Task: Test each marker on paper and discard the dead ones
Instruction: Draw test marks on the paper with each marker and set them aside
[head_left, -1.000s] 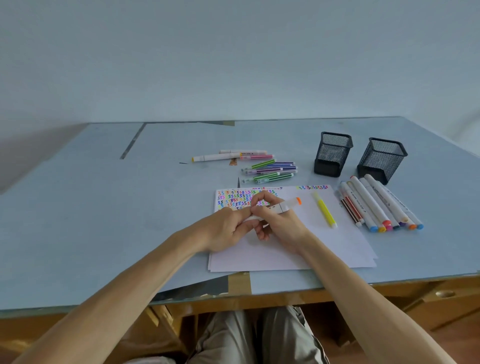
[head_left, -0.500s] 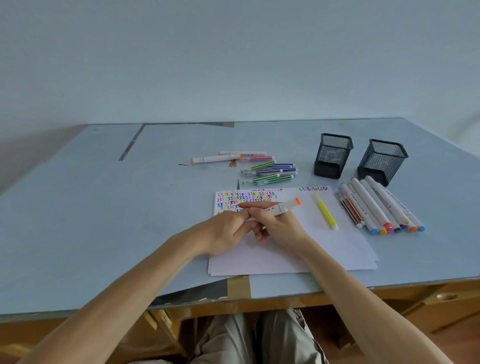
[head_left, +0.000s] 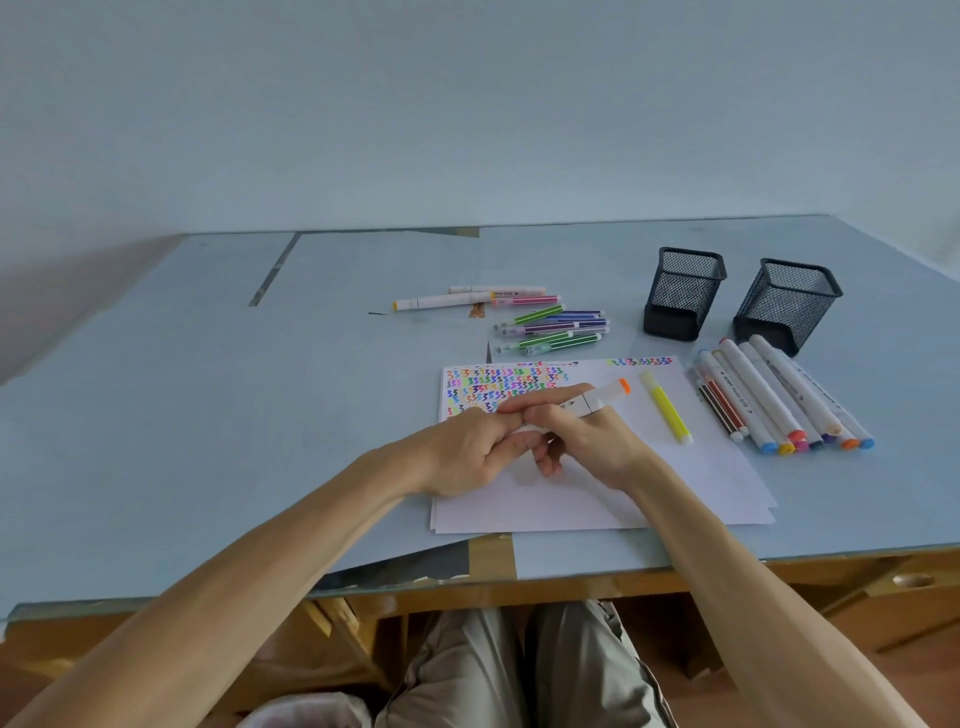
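A: What is held at this moment?

B: A white marker with an orange end cap (head_left: 597, 400) is gripped by both hands above the paper (head_left: 571, 499). The fingers and thumb of the right hand (head_left: 592, 441) are curled round the middle of its barrel, and the orange end is pointed up and to the right. The near end of the barrel is pinched by the curled fingers of the left hand (head_left: 467, 452). Whether a cap is on that end cannot be told, since it is hidden by the fingers.

A: How is the paper marked?

B: Rows of coloured squiggles (head_left: 498, 384) are seen along its top left, with a shorter strip at the top right. The lower part is left white. A yellow highlighter (head_left: 665, 413) is laid on the sheet just to the right of the hands, apart from them.

A: What else is laid out on the table (head_left: 208, 415)?

B: A row of thick white markers (head_left: 779, 397) is placed to the right of the paper, coloured caps toward the person. 2 black mesh pen cups (head_left: 683, 293) are stood behind that row, near each other but not touching. A cluster of thin striped pens (head_left: 556, 328) is laid beyond the sheet, and 2 longer white markers (head_left: 457, 297) are set just behind it.
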